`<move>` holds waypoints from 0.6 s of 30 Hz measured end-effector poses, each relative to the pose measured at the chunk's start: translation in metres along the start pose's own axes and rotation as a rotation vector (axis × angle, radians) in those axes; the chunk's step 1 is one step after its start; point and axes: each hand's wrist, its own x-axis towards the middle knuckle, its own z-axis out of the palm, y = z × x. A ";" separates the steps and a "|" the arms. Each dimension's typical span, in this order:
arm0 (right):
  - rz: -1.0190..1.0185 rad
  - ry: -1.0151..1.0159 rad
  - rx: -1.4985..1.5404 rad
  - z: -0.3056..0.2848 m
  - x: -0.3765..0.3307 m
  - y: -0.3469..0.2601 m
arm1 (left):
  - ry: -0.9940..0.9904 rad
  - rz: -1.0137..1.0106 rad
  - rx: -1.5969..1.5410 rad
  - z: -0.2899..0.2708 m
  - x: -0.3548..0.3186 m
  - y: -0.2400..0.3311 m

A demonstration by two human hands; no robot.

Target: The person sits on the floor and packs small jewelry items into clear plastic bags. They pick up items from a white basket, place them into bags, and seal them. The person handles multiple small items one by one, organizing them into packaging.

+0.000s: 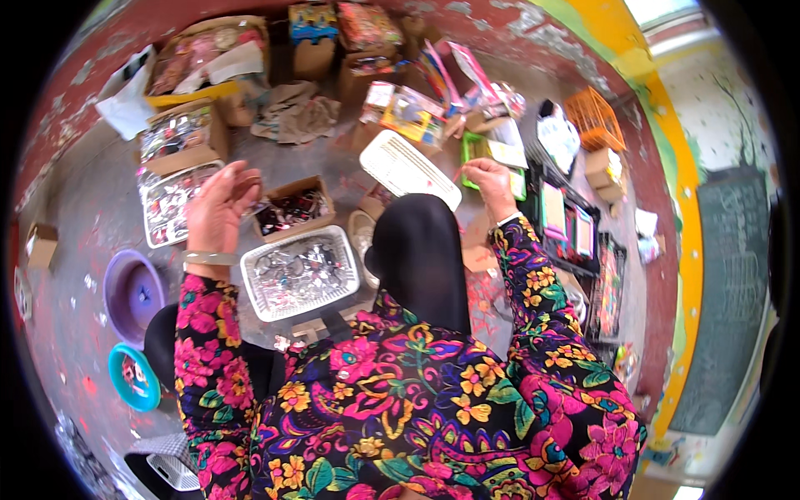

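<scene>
My left hand [221,207] is raised above a white basket [182,242] of small packets. Its fingers are loosely curled and apart, and I see nothing held in them. My right hand [492,182] is closed in a pinch beside the white slotted tray [388,177]. A thin reddish piece [458,173] shows at its fingertips, too small to name. Between my arms, left of my knee, stands a white basket [260,306] of small clear and shiny pieces. Just behind it is a cardboard box [289,233] of dark and red small items.
A purple basin [117,287] and a teal basin [144,402] stand at the left. Packed cardboard boxes [193,157] line the far wall. To the right are a green basket [468,150], black crates [575,256] and an orange crate [593,117]. Red scraps litter the floor.
</scene>
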 end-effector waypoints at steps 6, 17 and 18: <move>0.325 0.084 -0.255 -0.064 -0.059 0.140 | 0.077 -0.047 0.047 0.005 -0.003 0.001; 0.072 -0.156 -0.922 -0.110 -0.118 0.247 | 0.063 -0.082 0.091 0.011 -0.001 -0.008; 0.159 -0.135 -0.815 -0.110 -0.120 0.249 | 0.054 -0.084 0.092 0.011 -0.001 -0.008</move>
